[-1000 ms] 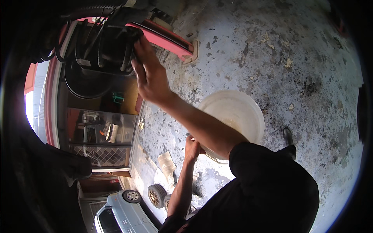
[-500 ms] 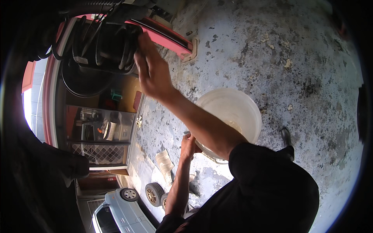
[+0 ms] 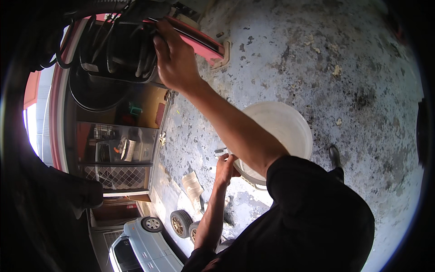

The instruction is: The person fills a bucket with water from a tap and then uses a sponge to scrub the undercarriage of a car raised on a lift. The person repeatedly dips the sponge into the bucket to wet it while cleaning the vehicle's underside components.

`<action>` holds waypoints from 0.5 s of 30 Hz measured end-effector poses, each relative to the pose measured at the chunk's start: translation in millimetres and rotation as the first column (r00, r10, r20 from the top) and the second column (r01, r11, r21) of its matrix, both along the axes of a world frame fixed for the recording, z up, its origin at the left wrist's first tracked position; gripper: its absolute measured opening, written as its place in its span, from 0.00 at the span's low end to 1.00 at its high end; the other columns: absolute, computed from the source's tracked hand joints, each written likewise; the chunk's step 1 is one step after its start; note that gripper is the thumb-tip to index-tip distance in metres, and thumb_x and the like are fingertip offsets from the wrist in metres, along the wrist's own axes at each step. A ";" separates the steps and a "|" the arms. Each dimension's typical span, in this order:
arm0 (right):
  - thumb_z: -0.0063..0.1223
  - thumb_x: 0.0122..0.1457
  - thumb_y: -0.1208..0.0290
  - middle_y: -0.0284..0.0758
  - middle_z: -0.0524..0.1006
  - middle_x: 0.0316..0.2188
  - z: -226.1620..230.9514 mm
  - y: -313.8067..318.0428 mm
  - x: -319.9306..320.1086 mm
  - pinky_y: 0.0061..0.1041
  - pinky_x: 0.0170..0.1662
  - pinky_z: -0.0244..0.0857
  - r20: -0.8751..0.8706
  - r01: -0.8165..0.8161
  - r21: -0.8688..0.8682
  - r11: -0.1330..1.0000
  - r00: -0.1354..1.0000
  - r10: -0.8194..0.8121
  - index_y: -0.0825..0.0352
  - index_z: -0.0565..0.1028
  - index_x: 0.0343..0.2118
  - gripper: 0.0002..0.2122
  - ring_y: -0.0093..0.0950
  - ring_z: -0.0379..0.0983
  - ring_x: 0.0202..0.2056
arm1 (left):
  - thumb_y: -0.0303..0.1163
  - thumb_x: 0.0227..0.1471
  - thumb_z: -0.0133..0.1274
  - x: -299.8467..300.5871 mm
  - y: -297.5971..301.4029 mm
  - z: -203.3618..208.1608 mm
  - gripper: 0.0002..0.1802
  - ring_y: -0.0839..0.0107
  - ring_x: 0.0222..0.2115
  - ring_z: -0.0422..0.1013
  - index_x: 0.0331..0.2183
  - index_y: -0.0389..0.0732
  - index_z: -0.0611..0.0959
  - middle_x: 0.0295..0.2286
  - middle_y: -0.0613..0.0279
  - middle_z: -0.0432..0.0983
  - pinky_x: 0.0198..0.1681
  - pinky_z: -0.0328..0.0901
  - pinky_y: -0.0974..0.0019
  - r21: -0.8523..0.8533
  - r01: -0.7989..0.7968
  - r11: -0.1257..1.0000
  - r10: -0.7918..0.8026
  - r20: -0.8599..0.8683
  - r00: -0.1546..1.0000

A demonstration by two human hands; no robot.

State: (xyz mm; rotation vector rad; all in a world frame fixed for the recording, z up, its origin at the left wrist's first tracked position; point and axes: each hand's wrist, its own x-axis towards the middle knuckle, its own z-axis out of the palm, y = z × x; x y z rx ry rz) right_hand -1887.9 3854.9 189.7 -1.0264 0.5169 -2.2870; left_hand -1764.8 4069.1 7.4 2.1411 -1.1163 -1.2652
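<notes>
My right hand reaches to the upper left, against a dark car suspension assembly with a black coil spring. Its fingers are bent together at that assembly's near edge; whatever they grip is hidden. Lower down, in the middle, my left hand is closed round a small grey metal piece, whose end sticks out past the fingertips; its exact kind is unclear. Beyond my right forearm stands a large whitish round tub, which the arm partly covers.
A pink-red lift post base stands past my right hand. Loose wheels and a crumpled beige sheet lie on the worn grey floor. A light blue car is parked at lower left, near a glass-fronted room.
My right hand has moved slightly up and left, and its fingers have bent at the suspension part. The left hand has shifted a little; more of its grey piece shows.
</notes>
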 end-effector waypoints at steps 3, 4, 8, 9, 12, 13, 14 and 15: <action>0.42 0.61 0.73 0.55 0.67 0.50 -19.3 30.2 22.1 0.41 0.54 0.61 -0.089 0.182 -0.041 0.982 0.979 -0.185 0.77 0.66 0.49 0.16 0.51 0.63 0.52 | 0.57 0.53 0.42 7.8 4.0 -6.3 0.36 0.59 0.25 0.76 0.42 0.28 0.74 0.31 0.46 0.76 0.27 0.73 0.61 -0.042 -0.067 0.997 0.067 -0.010 0.998; 0.42 0.61 0.73 0.54 0.66 0.51 -14.9 24.4 19.6 0.41 0.54 0.60 -0.092 0.146 -0.031 0.989 0.985 -0.148 0.76 0.66 0.50 0.17 0.50 0.62 0.53 | 0.57 0.53 0.42 11.3 2.3 -6.3 0.36 0.59 0.24 0.76 0.42 0.28 0.74 0.31 0.46 0.76 0.27 0.73 0.61 -0.030 -0.073 0.997 0.073 -0.006 0.997; 0.43 0.61 0.71 0.53 0.64 0.54 -5.2 7.0 -0.7 0.40 0.56 0.60 -0.068 0.041 0.024 0.999 0.997 -0.039 0.74 0.65 0.53 0.18 0.48 0.61 0.55 | 0.53 0.53 0.42 4.5 -8.2 5.6 0.33 0.61 0.23 0.76 0.41 0.27 0.74 0.29 0.47 0.77 0.25 0.73 0.63 -0.036 0.004 0.999 -0.003 0.007 1.000; 0.43 0.61 0.71 0.53 0.64 0.54 -2.7 8.4 3.5 0.40 0.56 0.60 -0.051 -0.002 0.016 1.000 0.999 0.003 0.74 0.66 0.53 0.18 0.49 0.61 0.55 | 0.52 0.53 0.43 14.2 -5.3 -2.6 0.33 0.61 0.23 0.76 0.40 0.27 0.74 0.27 0.48 0.77 0.24 0.73 0.63 -0.027 -0.043 0.999 0.043 -0.010 0.999; 0.43 0.60 0.72 0.54 0.68 0.49 -22.0 30.1 22.4 0.42 0.50 0.63 -0.092 0.196 -0.018 0.981 0.976 -0.196 0.73 0.68 0.48 0.15 0.51 0.66 0.49 | 0.53 0.52 0.43 0.0 -6.8 15.7 0.33 0.61 0.22 0.75 0.40 0.27 0.74 0.27 0.48 0.77 0.24 0.72 0.64 -0.031 -0.061 0.998 0.061 -0.011 0.998; 0.43 0.60 0.72 0.54 0.69 0.48 -15.6 21.3 19.9 0.41 0.50 0.64 -0.041 0.233 -0.031 0.972 0.971 -0.234 0.73 0.69 0.47 0.14 0.51 0.66 0.48 | 0.53 0.53 0.43 10.6 -9.0 6.9 0.33 0.62 0.22 0.75 0.40 0.27 0.74 0.26 0.48 0.76 0.24 0.72 0.64 -0.047 -0.073 0.996 0.072 -0.004 0.997; 0.43 0.61 0.72 0.53 0.68 0.49 -8.8 7.9 14.2 0.40 0.51 0.63 -0.031 0.107 -0.012 0.994 0.994 -0.107 0.73 0.68 0.49 0.15 0.50 0.65 0.49 | 0.52 0.53 0.43 11.8 -10.4 6.6 0.33 0.62 0.21 0.75 0.40 0.27 0.74 0.26 0.48 0.76 0.24 0.72 0.65 -0.052 -0.065 0.997 0.066 0.001 0.998; 0.43 0.61 0.71 0.53 0.68 0.50 -1.1 -4.9 -1.4 0.40 0.52 0.62 -0.024 -0.009 0.015 1.000 1.000 0.010 0.73 0.67 0.50 0.16 0.50 0.64 0.51 | 0.52 0.53 0.43 3.6 -16.3 10.2 0.33 0.62 0.21 0.75 0.40 0.27 0.74 0.26 0.48 0.76 0.24 0.72 0.65 -0.047 -0.046 0.998 0.047 0.000 0.999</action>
